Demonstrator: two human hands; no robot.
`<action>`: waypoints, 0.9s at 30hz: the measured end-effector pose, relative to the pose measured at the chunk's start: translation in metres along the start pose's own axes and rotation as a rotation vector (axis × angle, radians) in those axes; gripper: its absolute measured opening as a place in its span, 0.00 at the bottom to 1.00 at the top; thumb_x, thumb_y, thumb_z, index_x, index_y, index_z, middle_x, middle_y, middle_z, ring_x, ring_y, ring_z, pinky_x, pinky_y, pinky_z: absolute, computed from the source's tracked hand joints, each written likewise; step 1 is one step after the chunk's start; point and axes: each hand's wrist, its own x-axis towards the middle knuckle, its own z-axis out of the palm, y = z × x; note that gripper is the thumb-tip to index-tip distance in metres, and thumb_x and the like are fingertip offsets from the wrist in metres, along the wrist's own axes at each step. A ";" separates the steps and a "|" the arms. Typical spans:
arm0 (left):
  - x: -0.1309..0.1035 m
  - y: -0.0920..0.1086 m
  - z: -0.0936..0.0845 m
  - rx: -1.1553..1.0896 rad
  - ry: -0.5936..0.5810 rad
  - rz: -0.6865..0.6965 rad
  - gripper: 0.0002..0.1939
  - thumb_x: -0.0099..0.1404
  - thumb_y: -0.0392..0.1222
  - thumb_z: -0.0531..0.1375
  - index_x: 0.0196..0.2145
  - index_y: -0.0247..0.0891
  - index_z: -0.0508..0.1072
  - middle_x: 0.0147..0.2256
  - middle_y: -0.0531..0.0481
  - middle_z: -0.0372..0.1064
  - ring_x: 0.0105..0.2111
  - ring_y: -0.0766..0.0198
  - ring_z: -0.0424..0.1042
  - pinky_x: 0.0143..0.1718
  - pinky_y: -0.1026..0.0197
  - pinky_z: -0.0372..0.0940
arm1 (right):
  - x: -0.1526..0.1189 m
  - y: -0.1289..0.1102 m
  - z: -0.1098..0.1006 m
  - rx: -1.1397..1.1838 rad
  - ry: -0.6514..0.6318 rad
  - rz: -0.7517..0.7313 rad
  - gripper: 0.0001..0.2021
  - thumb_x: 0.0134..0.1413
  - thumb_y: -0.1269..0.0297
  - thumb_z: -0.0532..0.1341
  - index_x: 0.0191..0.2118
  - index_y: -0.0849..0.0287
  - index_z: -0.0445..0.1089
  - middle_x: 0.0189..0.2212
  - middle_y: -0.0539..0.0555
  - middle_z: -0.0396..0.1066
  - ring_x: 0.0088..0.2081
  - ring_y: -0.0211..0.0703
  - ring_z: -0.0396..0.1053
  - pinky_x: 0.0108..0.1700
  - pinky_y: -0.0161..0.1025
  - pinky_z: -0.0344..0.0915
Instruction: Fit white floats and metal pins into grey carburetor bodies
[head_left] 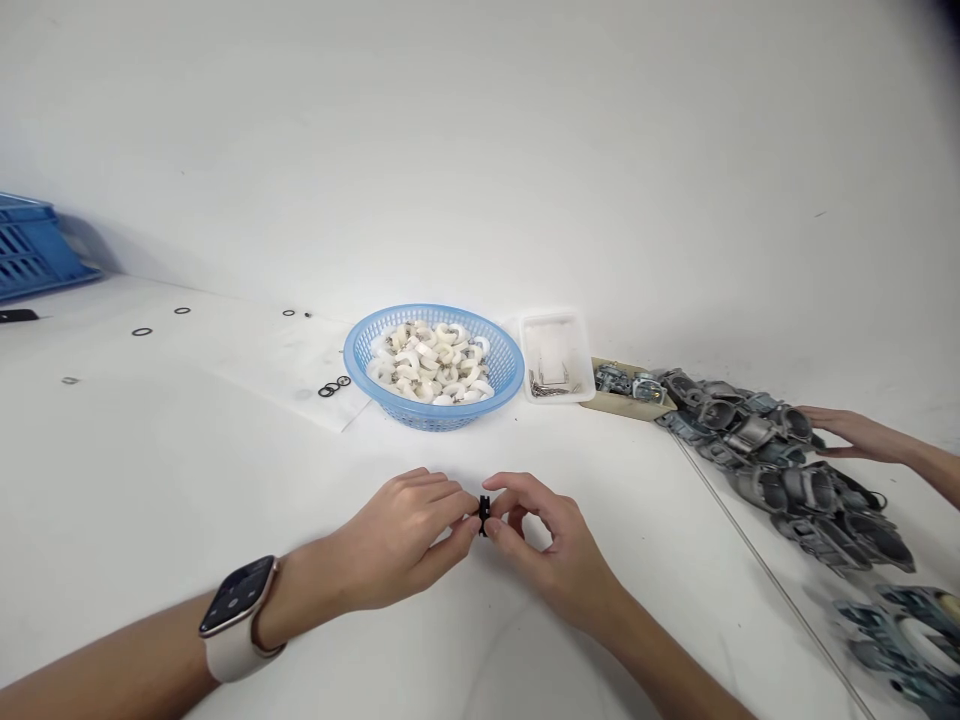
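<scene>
A small black part (484, 512) sits between my two hands, low over the white table; its exact kind is too small to make out. My left hand (424, 525) pinches it from the left between thumb and fingers. From the right, my right hand (547, 540) has its thumb and bent fingers against the same part, with the index finger arched above it. Beyond the hands stands a blue basket (431, 420) heaped with white curved plastic pieces (435, 362) that carry small metal bits.
Right of the basket are a white tray (559, 345) with thin metal pins and a tan box (630, 405) of metal parts. Grey metal castings (757, 440) are piled further right, touched by another person's hand (862, 435). Black rings (330, 388) and a blue crate (37, 250) lie left.
</scene>
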 end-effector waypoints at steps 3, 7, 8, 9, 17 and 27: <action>0.001 0.000 0.001 0.002 0.024 -0.015 0.11 0.77 0.38 0.50 0.37 0.39 0.68 0.30 0.52 0.70 0.29 0.62 0.67 0.35 0.56 0.59 | 0.000 -0.001 0.000 0.006 0.008 -0.016 0.13 0.63 0.66 0.61 0.52 0.51 0.71 0.33 0.49 0.73 0.32 0.38 0.67 0.36 0.37 0.69; 0.001 -0.001 0.002 -0.011 0.039 -0.025 0.09 0.76 0.38 0.51 0.37 0.39 0.69 0.30 0.52 0.71 0.29 0.61 0.68 0.36 0.56 0.60 | 0.001 -0.003 0.001 -0.009 0.025 -0.034 0.12 0.63 0.66 0.61 0.51 0.52 0.72 0.33 0.49 0.74 0.31 0.38 0.67 0.34 0.36 0.70; 0.001 -0.001 0.002 -0.017 0.040 -0.028 0.10 0.76 0.39 0.51 0.37 0.39 0.69 0.30 0.52 0.71 0.30 0.61 0.68 0.35 0.56 0.60 | 0.001 -0.003 0.001 -0.016 0.029 -0.037 0.11 0.63 0.66 0.61 0.50 0.52 0.72 0.33 0.49 0.74 0.30 0.37 0.67 0.34 0.36 0.70; 0.001 -0.001 0.002 -0.024 0.040 -0.031 0.10 0.76 0.39 0.51 0.37 0.39 0.69 0.30 0.52 0.71 0.30 0.61 0.68 0.36 0.56 0.60 | 0.001 -0.004 0.001 -0.021 0.031 -0.039 0.11 0.62 0.66 0.61 0.50 0.52 0.72 0.33 0.49 0.74 0.30 0.38 0.67 0.33 0.36 0.70; 0.003 0.002 -0.001 -0.139 0.015 -0.110 0.10 0.76 0.41 0.52 0.38 0.39 0.70 0.31 0.53 0.72 0.31 0.63 0.70 0.37 0.57 0.63 | 0.003 -0.006 0.000 -0.010 0.042 -0.045 0.11 0.63 0.67 0.61 0.49 0.51 0.72 0.36 0.50 0.76 0.32 0.39 0.68 0.34 0.36 0.70; 0.003 0.005 -0.001 -0.344 0.000 -0.265 0.12 0.75 0.46 0.56 0.33 0.40 0.69 0.30 0.55 0.67 0.30 0.67 0.66 0.27 0.66 0.59 | -0.001 -0.004 -0.002 0.028 -0.030 0.082 0.12 0.65 0.64 0.59 0.53 0.48 0.70 0.40 0.50 0.74 0.33 0.39 0.67 0.33 0.36 0.66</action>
